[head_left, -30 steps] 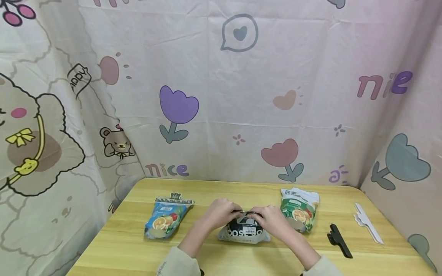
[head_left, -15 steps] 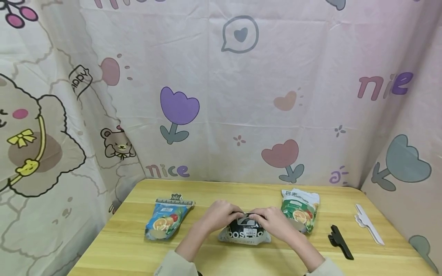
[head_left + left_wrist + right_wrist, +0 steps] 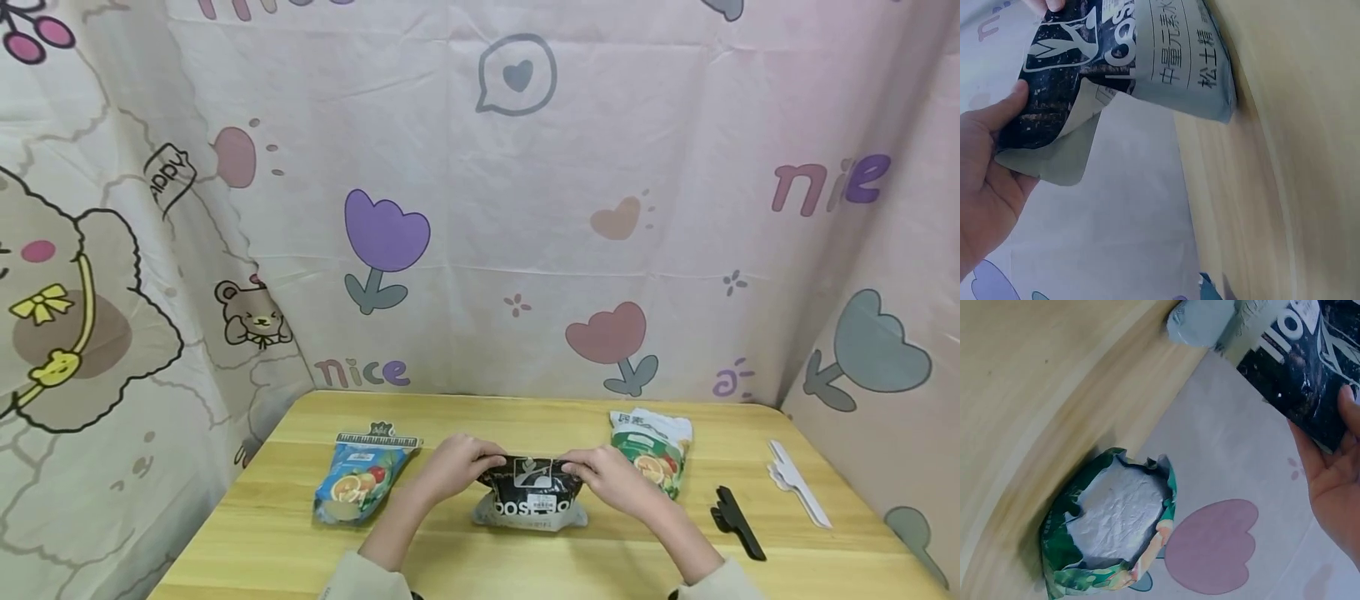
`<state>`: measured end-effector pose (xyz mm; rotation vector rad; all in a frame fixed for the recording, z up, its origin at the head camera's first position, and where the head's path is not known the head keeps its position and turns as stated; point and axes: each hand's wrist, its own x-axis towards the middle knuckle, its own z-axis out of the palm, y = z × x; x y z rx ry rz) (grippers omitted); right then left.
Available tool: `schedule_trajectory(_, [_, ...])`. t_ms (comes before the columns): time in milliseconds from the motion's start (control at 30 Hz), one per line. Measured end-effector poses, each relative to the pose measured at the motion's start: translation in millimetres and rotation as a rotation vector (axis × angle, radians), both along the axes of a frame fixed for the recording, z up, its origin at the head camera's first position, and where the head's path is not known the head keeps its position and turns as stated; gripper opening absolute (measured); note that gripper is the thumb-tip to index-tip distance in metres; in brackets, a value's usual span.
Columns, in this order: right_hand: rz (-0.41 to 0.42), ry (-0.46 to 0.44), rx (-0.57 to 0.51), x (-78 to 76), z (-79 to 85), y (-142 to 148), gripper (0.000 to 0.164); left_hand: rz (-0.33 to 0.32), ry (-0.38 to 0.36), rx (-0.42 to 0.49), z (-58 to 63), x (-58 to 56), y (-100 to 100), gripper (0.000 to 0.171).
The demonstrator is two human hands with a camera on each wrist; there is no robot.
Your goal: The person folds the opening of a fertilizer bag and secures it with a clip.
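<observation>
The black-and-white soil-loosener pouch [image 3: 531, 496] is standing on the wooden table [image 3: 480, 571], between the two forearms, its upper edge being held by both hands. The left hand [image 3: 459, 463] is pinching one top corner — the left wrist view is showing the thumb lying on the black front and fingers supporting the back. The right hand [image 3: 613, 480] is pinching the opposite corner the same way, thumb in front; how tightly either is squeezing, I cannot tell.

As for progress, the blue fruit-print pouch [image 3: 356, 485] is already wearing a striped sealing clip [image 3: 378, 440] across its top, so it is looking finished. The soil-loosener pouch is still lacking a clip, and its top is apparently being flattened or straightened. The green fruit-print pouch [image 3: 651, 454] is sitting near the right hand, showing no clip either. The black sealing clip [image 3: 738, 525] and the white sealing clip [image 3: 798, 485] are lying unused at the right, so two closures are probably remaining.

Compared with half a second ago, the hands are now gripping farther apart — out at the corners rather than close together at the middle — and more of the black front is showing between them.
</observation>
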<state>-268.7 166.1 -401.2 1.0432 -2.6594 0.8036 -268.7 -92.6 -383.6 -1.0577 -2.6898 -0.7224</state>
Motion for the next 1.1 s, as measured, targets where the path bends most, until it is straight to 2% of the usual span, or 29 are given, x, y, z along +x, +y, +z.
schedule_trajectory(133, [0.029,0.026,-0.001,-1.2,1.8,3.3,0.017,-0.014,-0.007,0.017,0.2,0.1,-2.8,0.02])
schedule_trajectory(367, [0.001,0.001,-0.046,-0.8,-1.1,11.8,0.017,-0.011,-0.117,0.12,-3.1,-0.4,-13.7,0.018])
schedule_trajectory(533, [0.001,-0.002,-0.062,-0.7,-0.3,13.3,0.018,-0.022,-0.12,0.146,-3.7,-1.3,-16.2,0.018])
schedule_trajectory(767, [-0.047,-0.042,-0.06,1.3,0.6,26.2,0.027,0.005,-0.137,0.146,-5.0,-0.5,-15.4,0.018])
schedule_trajectory(933, [-0.086,-0.028,-0.092,1.5,14.5,48.9,0.029,0.016,-0.133,0.157,-5.1,0.2,-15.3,0.017])
schedule_trajectory(1100, [-0.236,0.029,-0.075,-7.2,36.4,83.5,0.028,0.033,-0.144,0.163,-4.8,0.8,-16.0,0.018])
